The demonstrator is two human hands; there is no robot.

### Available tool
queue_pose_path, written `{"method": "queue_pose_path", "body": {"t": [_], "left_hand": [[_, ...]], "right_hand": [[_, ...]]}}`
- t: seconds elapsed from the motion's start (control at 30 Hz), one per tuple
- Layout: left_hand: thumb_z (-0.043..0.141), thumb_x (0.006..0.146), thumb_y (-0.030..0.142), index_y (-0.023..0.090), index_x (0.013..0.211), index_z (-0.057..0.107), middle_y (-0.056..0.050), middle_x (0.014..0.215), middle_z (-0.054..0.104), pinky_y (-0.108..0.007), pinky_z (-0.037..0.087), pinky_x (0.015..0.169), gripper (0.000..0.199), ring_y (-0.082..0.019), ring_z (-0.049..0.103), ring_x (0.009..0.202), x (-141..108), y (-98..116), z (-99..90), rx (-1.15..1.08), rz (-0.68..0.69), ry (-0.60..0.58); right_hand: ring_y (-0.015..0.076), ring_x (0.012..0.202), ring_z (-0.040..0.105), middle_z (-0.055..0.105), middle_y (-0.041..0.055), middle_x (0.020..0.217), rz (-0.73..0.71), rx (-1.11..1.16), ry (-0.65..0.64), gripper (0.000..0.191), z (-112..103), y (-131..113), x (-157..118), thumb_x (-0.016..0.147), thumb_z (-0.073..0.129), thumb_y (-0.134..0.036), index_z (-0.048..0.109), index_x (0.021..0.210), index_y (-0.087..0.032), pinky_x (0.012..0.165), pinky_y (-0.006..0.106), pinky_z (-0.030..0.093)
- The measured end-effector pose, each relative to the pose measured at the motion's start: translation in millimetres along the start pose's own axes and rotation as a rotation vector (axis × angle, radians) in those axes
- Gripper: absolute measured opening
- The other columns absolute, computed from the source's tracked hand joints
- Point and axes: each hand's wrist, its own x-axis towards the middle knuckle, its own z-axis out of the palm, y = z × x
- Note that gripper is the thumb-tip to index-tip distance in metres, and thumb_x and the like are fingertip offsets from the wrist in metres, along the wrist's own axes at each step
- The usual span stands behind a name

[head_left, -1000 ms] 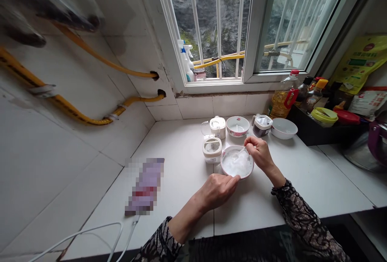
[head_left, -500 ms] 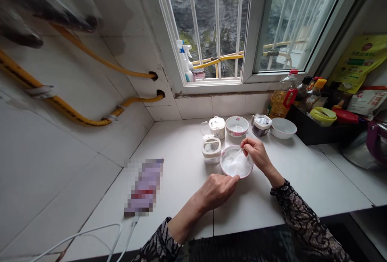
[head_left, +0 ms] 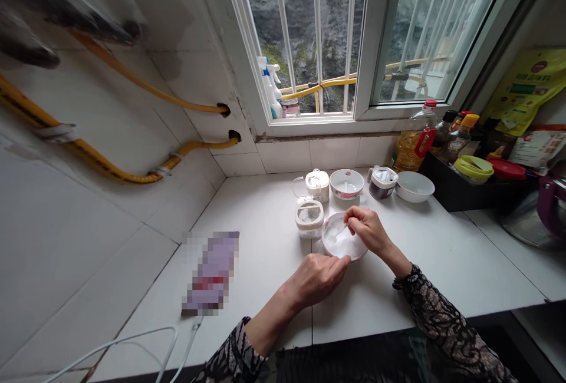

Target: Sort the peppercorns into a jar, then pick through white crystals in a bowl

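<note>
A bowl (head_left: 329, 247) with a pink rim holds white powder and stands on the white tiled counter. My left hand (head_left: 318, 277) grips its near rim, fingers closed. Over the bowl's right side, my right hand (head_left: 366, 230) pinches a small white spoon (head_left: 340, 231), whose tip is in the powder. Just left of the bowl is a lidded square jar (head_left: 309, 220). Behind stand a jar with its clear lid raised (head_left: 321, 186), a flowered bowl (head_left: 347, 185), a jar of dark contents (head_left: 382, 182) and a plain white bowl (head_left: 414, 188).
At the back right are an oil bottle (head_left: 409, 144) and a black rack (head_left: 446, 191) with bottles and tubs. A blurred purple object (head_left: 212, 274) with a white cable lies on the left. The counter's dark front edge runs below my forearms.
My right hand has shifted left and slightly down over the bowl, bringing the spoon with it. My left hand stays on the rim.
</note>
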Motion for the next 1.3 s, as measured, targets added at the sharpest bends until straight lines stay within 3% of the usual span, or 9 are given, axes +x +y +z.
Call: {"method": "queue_pose_path", "body": {"t": [0.13,0.33,0.5,0.6,0.7,0.83,0.9,1.1,1.3], "left_hand": [[0.034,0.098,0.010,0.013,0.095,0.057,0.004,0.055,0.054,-0.020,0.033,0.039,0.023,-0.009,0.047,0.042,0.6,0.0,-1.1,0.008,-0.003,-0.004],[0.033,0.097,0.009,0.014,0.094,0.055,0.003,0.056,0.054,-0.021,0.033,0.039,0.023,-0.009,0.049,0.043,1.1,-0.8,-2.0,-0.002,0.012,-0.004],[0.034,0.098,0.010,0.014,0.094,0.055,0.004,0.056,0.054,-0.023,0.032,0.039,0.022,-0.010,0.049,0.043,1.4,-0.1,-1.2,0.014,0.001,-0.004],[0.034,0.098,0.010,0.014,0.093,0.054,0.004,0.055,0.053,-0.024,0.031,0.039,0.021,-0.010,0.048,0.043,1.6,0.2,-0.8,0.004,0.001,0.006],[0.034,0.098,0.010,0.014,0.090,0.053,0.004,0.055,0.053,-0.024,0.031,0.038,0.022,-0.009,0.047,0.042,1.7,0.0,-0.4,-0.005,-0.001,0.006],[0.034,0.097,0.008,0.015,0.086,0.054,0.004,0.054,0.053,-0.024,0.031,0.038,0.023,-0.010,0.048,0.042,1.8,-0.4,0.0,-0.008,0.004,0.021],[0.035,0.097,0.008,0.015,0.085,0.054,0.004,0.054,0.053,-0.023,0.032,0.038,0.023,-0.010,0.049,0.042,1.7,-0.3,0.0,-0.007,0.000,0.022],[0.035,0.098,0.010,0.014,0.093,0.056,0.004,0.056,0.054,-0.021,0.033,0.039,0.022,-0.010,0.049,0.043,1.1,0.6,-0.2,0.008,-0.003,-0.008],[0.034,0.098,0.010,0.014,0.094,0.055,0.004,0.055,0.053,-0.022,0.032,0.039,0.021,-0.010,0.048,0.042,0.6,0.1,0.3,0.013,-0.003,0.010]], "right_hand": [[0.0122,0.047,0.045,0.049,-0.0049,0.046,0.140,0.192,0.042,0.013,-5.5,2.0,3.1,0.067,0.047,-0.025,0.058,0.062,-0.021,0.051,0.025,0.034],[0.0116,0.046,0.043,0.050,-0.0045,0.043,0.230,0.309,0.091,0.012,-8.6,4.7,7.6,0.063,0.050,-0.026,0.060,0.059,-0.019,0.052,0.026,0.034],[0.0134,0.051,0.050,0.056,-0.0031,0.048,0.246,0.438,0.126,0.011,-9.2,1.7,12.2,0.065,0.055,-0.028,0.061,0.064,-0.019,0.061,0.029,0.043],[0.0156,0.057,0.056,0.061,-0.0018,0.056,0.146,0.408,0.160,0.012,-2.7,-3.6,12.3,0.073,0.055,-0.030,0.061,0.074,-0.020,0.067,0.031,0.047],[0.0188,0.069,0.061,0.067,0.0021,0.069,-0.072,0.165,0.184,0.013,8.6,-8.7,9.6,0.085,0.051,-0.030,0.060,0.086,-0.020,0.077,0.036,0.047],[0.0198,0.074,0.061,0.072,0.0043,0.079,-0.469,-0.282,0.042,0.019,19.2,-12.8,6.8,0.092,0.044,-0.016,0.061,0.092,-0.022,0.097,0.043,0.040],[0.0191,0.071,0.061,0.072,0.0033,0.080,-0.572,-0.367,0.005,0.022,17.6,-14.4,6.3,0.092,0.042,-0.012,0.061,0.093,-0.022,0.100,0.044,0.038],[0.0186,0.063,0.057,0.063,-0.0011,0.064,-0.493,-0.352,0.252,0.017,-3.7,-15.7,0.5,0.087,0.046,-0.016,0.058,0.079,-0.024,0.089,0.040,0.043],[0.0152,0.053,0.047,0.058,-0.0026,0.057,-0.427,-0.436,0.172,0.017,-1.0,-7.7,-3.8,0.078,0.045,-0.012,0.054,0.068,-0.023,0.086,0.037,0.042]]}}
